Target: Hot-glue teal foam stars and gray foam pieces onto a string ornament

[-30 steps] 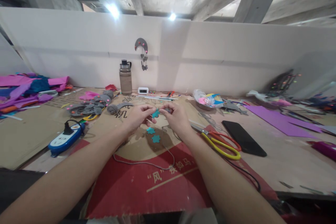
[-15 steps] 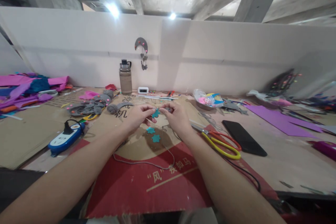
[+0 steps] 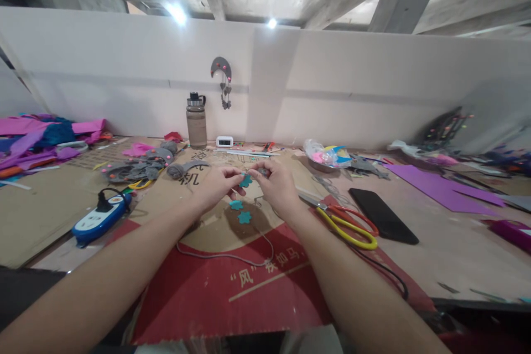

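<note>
Between the fingertips of both hands is a small teal felt flower (image 3: pixel 246 180), held above the cardboard. My left hand (image 3: pixel 219 187) is closed in a pinch on its left edge. My right hand (image 3: pixel 271 181) pinches at the flower's upper right edge; a small greyish bit shows by its fingers, too small to name. Below the hands, two more teal flowers, an upper one (image 3: pixel 236 205) and a lower one (image 3: pixel 245 218), lie on the cardboard sheet (image 3: pixel 182 310). A thin grey cord (image 3: pixel 224 256) curves across the sheet in front of them.
Scissors (image 3: pixel 348 229) with red and yellow handles lie right of my right forearm, beside a black phone (image 3: pixel 382 215). On the left are a power strip (image 3: pixel 102 218) and grey felt pieces (image 3: pixel 145 166). A bottle (image 3: pixel 196 124), a small clock (image 3: pixel 224 141) and a bowl (image 3: pixel 326 157) stand behind.
The whole view has shifted very slightly. My fingers have moved a little around the held flower, which stays between them. The flowers on the cardboard and the cord lie as before.
</note>
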{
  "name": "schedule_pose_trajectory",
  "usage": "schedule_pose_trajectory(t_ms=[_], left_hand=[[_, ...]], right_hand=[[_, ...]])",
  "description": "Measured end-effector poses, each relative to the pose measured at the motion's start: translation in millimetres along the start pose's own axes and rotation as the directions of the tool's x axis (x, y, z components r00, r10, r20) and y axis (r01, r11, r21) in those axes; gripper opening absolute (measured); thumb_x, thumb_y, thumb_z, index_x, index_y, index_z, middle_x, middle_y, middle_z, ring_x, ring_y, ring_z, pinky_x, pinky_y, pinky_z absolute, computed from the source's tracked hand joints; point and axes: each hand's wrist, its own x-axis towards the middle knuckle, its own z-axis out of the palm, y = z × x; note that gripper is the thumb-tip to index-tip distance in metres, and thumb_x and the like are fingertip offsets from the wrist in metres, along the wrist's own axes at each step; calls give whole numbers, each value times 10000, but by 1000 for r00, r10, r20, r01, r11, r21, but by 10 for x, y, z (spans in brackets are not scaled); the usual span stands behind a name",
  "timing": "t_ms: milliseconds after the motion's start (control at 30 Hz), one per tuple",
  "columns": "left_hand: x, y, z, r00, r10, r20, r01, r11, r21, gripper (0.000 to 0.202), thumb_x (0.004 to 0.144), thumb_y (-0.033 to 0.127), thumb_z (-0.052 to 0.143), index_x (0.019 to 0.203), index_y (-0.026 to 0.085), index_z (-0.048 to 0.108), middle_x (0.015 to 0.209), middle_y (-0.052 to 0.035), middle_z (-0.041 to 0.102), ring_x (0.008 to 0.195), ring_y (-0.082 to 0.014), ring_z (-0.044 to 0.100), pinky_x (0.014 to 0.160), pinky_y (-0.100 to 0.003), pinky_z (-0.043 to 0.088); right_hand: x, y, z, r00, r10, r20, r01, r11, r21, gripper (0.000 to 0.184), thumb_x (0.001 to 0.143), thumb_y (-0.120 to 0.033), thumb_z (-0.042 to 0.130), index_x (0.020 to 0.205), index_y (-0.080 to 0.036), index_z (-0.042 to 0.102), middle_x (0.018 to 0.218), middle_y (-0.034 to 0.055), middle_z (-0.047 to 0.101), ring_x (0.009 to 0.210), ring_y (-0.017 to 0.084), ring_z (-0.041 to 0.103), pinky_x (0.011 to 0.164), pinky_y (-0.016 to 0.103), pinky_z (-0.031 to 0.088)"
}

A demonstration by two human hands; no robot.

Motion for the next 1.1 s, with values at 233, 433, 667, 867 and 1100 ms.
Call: schedule_pose_trajectory(t_ms=[233, 433, 667, 867, 1100], left_hand=[[6, -7, -5, 1000, -3, -24, 3, 1000, -19, 280, 717, 373, 620, 820, 113, 625, 659, -49, 635, 558, -134, 614, 444, -209, 456], [23, -22, -21, 999, -3, -43, 2, 1000, -27, 253, 727, 374, 613, 773, 125, 609, 602, -40, 631, 513, -127, 599, 442, -216, 457], [20, -10, -22, 997, 6, -71, -10, 998, -60, 232, 724, 353, 617, 759, 125, 597, 617, -38, 622, 533, -129, 607, 431, -202, 442], [31, -21, -32, 998, 25, -65, -32, 993, -113, 245, 710, 367, 632, 761, 130, 601, 677, -36, 621, 560, -133, 616, 421, -199, 437], [30, -15, -27, 997, 19, -77, -30, 989, -143, 241, 719, 354, 631, 769, 119, 607, 683, -41, 618, 548, -124, 610, 411, -193, 430]], right_hand=[[1, 25, 10, 1000, 0, -5, 0, 999, -39, 173, 771, -348, 562, 778, -199, 650, 728, 13, 556, 664, 144, 472, 614, 265, 353], [-12, 39, 9, 999, -32, -9, 32, 999, -38, 172, 783, -347, 559, 781, -199, 647, 738, 18, 578, 654, 144, 476, 624, 271, 358], [-28, 29, 15, 999, -32, -19, 32, 999, -36, 168, 779, -348, 567, 774, -198, 642, 727, 13, 576, 644, 140, 476, 620, 268, 357], [-27, 41, 41, 999, -41, -13, 41, 998, -37, 177, 778, -359, 561, 762, -203, 643, 728, 16, 572, 651, 144, 483, 612, 267, 356], [-30, 15, 25, 1000, -24, 10, 25, 999, -28, 165, 780, -334, 552, 760, -200, 646, 721, 15, 566, 641, 140, 478, 621, 271, 360]])
